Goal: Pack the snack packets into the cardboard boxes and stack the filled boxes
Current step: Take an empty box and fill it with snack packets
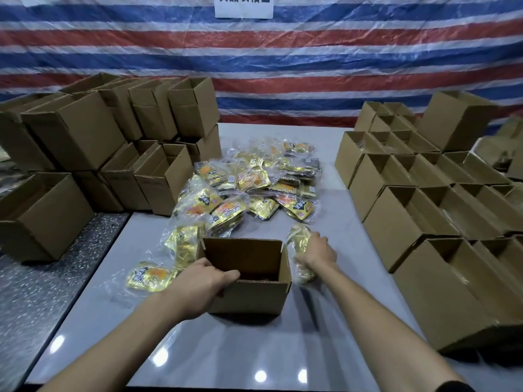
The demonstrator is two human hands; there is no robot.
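Gripping the box rim: left hand; right hand fingers clutch a packet (gold).

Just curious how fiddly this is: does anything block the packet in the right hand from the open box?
Nothing visible blocks it. The right hand grips the snack packet just right of the open cardboard box; only its right wall lies between. The left hand holds the near-left rim.

Open brown box stands upright before heaped gold snack packets.
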